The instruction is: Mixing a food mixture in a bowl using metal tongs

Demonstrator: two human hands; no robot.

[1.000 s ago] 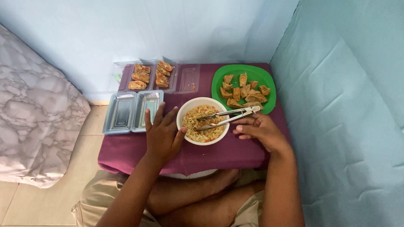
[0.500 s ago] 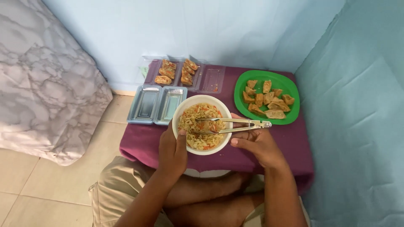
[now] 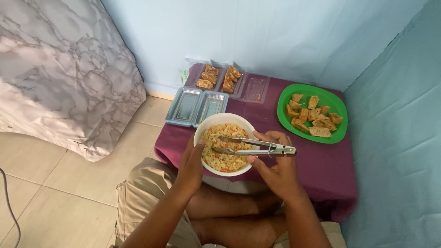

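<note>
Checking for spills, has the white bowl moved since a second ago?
Yes. The white bowl has come toward the person, off the middle of the purple table to overhang its near edge, away from the green plate.

Shiny metal tongs [image 3: 257, 146]; glossy white bowl [image 3: 209, 126]; smooth green plastic plate [image 3: 285, 92]; matt purple cloth over the tabletop [image 3: 321, 167]; clear plastic trays [image 3: 196, 106].

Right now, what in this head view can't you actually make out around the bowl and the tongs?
- Tongs: the tips lie among the noodles; whether they grip any is too small to tell.
- Left hand: its palm and fingers are hidden behind the white bowl.
- Right hand: its fingers curl under the tong arms, out of sight.
- Empty clear trays: any residue is lost in glare.
</note>
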